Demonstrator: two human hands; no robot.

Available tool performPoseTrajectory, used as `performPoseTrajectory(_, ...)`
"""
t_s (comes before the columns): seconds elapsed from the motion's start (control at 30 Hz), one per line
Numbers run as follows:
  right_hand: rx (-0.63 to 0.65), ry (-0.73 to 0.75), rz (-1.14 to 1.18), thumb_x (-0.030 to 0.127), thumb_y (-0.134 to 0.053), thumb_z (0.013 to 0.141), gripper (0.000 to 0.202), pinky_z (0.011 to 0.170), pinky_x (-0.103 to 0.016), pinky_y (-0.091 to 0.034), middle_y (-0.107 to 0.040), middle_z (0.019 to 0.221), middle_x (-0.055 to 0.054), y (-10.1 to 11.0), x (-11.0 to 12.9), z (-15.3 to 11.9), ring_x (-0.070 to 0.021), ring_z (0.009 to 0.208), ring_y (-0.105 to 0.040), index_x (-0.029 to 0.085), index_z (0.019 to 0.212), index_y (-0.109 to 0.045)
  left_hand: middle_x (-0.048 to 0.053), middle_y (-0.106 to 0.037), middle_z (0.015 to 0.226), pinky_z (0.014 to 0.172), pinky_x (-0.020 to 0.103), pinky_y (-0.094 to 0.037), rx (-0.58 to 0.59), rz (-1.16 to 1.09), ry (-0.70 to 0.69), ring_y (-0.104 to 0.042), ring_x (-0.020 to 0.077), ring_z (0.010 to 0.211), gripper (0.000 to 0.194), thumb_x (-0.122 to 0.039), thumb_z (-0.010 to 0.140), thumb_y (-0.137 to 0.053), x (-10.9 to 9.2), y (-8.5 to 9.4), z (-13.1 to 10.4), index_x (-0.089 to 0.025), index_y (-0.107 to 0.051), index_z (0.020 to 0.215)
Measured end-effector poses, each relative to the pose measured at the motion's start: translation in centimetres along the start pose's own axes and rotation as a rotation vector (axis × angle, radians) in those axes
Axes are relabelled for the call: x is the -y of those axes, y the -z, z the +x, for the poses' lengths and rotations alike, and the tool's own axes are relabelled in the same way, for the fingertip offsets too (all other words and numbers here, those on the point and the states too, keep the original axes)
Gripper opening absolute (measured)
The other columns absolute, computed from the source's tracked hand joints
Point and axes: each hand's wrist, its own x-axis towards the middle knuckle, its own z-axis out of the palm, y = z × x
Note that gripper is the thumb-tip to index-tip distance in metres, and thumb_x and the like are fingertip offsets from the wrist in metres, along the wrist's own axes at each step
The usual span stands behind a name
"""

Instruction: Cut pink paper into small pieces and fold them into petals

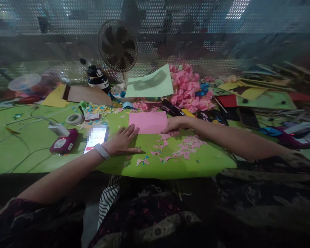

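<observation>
A rectangular sheet of pink paper (148, 122) lies on the green-covered table. My left hand (122, 139) rests flat with its fingers spread, the fingertips reaching the sheet's lower left corner. At the sheet's right edge, my right hand (174, 124) is closed, with its fingers curled round that edge; part of the grip is hidden under the hand. Small pink paper scraps (188, 146) are scattered below the right hand. A lit phone (95, 137) lies just left of my left hand.
Behind the sheet are a pile of pink paper pieces (186, 88), a pale green sheet (150, 84) and a fan (118, 45). To the left sit a roll of tape (74, 119) and a purple power socket box (63, 142) with cables. Boards (266, 100) are stacked at right.
</observation>
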Motion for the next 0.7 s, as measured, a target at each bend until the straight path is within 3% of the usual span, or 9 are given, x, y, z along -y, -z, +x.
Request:
performPoseTrajectory(0.13,-0.087,-0.082,-0.022,0.068,-0.08,0.066,0.056,0.045,-0.023,-0.033,-0.064,0.057,-0.003,0.2,-3.4,-1.3,-0.012,0.051,-0.058,0.014,0.064,-0.065,0.023,-0.012,0.166,0.122,0.055,-0.016,-0.033,0.011,-0.022,-0.012,0.0388,0.155,0.111,-0.088,0.083,-0.029,0.4,-0.4,0.0,-0.011,-0.012,0.162)
performPoseTrajectory(0.23,-0.142,-0.082,0.004,0.063,-0.081,0.068,0.051,0.044,-0.023,-0.032,-0.061,0.054,-0.003,0.5,-4.3,-2.3,-0.0107,0.048,-0.054,0.015,0.063,-0.065,0.023,-0.013,0.166,0.121,0.057,-0.017,-0.049,0.006,-0.038,-0.013,0.0391,0.155,0.108,-0.086,0.084,-0.027,0.8,-1.0,0.1,-0.013,-0.011,0.162)
performPoseTrajectory(0.37,-0.203,0.037,0.108,0.056,-0.081,0.072,0.045,0.047,-0.023,-0.04,-0.063,0.054,-0.002,0.4,-2.3,-2.3,-0.0099,0.048,-0.054,0.015,0.063,-0.066,0.023,-0.022,0.165,0.119,0.06,-0.018,-0.037,-0.004,-0.017,-0.02,0.0408,0.153,0.105,-0.086,0.084,-0.028,1.3,-0.6,0.5,-0.014,-0.021,0.16)
performPoseTrajectory(0.47,-0.107,0.13,0.209,0.055,-0.083,0.07,0.044,0.057,-0.023,-0.05,-0.068,0.062,-0.004,-0.1,-0.5,-0.8,-0.0124,0.058,-0.063,0.014,0.069,-0.069,0.02,-0.04,0.158,0.118,0.058,-0.025,-0.011,-0.008,-0.029,-0.036,0.0391,0.146,0.094,-0.083,0.085,-0.034,1.2,1.2,1.5,-0.017,-0.043,0.151)
performPoseTrajectory(0.53,-0.048,0.138,0.194,0.055,-0.085,0.068,0.045,0.057,-0.024,-0.051,-0.07,0.063,-0.004,-0.4,0.0,0.4,-0.0138,0.061,-0.066,0.013,0.072,-0.07,0.017,-0.054,0.147,0.113,0.05,-0.036,-0.025,-0.044,-0.053,-0.051,0.0348,0.134,0.076,-0.075,0.088,-0.039,0.7,2.7,2.9,-0.019,-0.061,0.133)
performPoseTrajectory(0.63,-0.013,0.125,0.116,0.058,-0.084,0.067,0.048,0.054,-0.025,-0.05,-0.068,0.059,-0.004,-0.4,-0.4,1.9,-0.0147,0.058,-0.065,0.014,0.073,-0.069,0.02,-0.072,0.112,0.091,0.044,-0.05,-0.137,-0.188,0.162,-0.067,0.0316,0.102,0.063,-0.067,0.089,-0.045,-0.5,4.5,5.8,-0.013,-0.073,0.103)
performPoseTrajectory(0.7,-0.005,0.118,0.081,0.059,-0.083,0.067,0.048,0.053,-0.025,-0.05,-0.067,0.057,-0.003,-0.3,-0.7,2.3,-0.0147,0.056,-0.064,0.013,0.073,-0.069,0.016,-0.074,0.084,0.079,0.04,-0.053,-0.022,-0.373,0.239,-0.069,0.0273,0.081,0.057,-0.067,0.084,-0.055,-1.4,5.0,7.8,-0.013,-0.074,0.083)
